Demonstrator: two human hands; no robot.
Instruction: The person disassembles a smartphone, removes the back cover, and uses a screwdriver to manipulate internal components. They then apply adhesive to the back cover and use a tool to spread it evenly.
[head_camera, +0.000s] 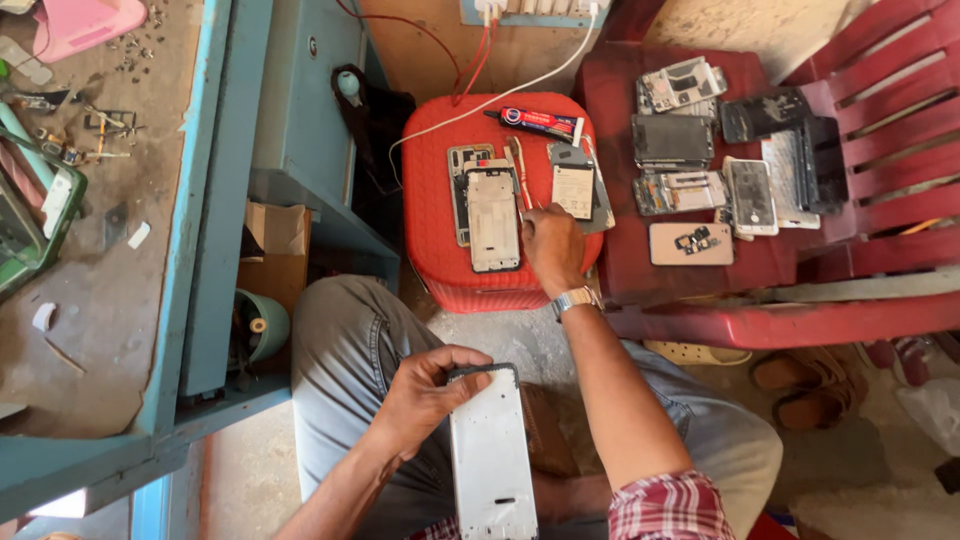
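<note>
My left hand (425, 395) grips the top end of a white phone frame (490, 460) held over my lap. My right hand (553, 250) reaches out to the red plastic stool (435, 215), fingers curled on its top beside a thin stick tool (520, 172); whether it grips the tool I cannot tell. On the stool lie two phone frames (493, 215), a phone back with a battery (574, 190) and a glue tube (541, 123). A metal watch sits on my right wrist.
A red plastic chair (780, 320) to the right carries several dismantled phones and screens (745, 195). A blue workbench (190, 250) with small parts stands left. Cables run from a wall socket strip. Sandals (810, 385) lie on the floor.
</note>
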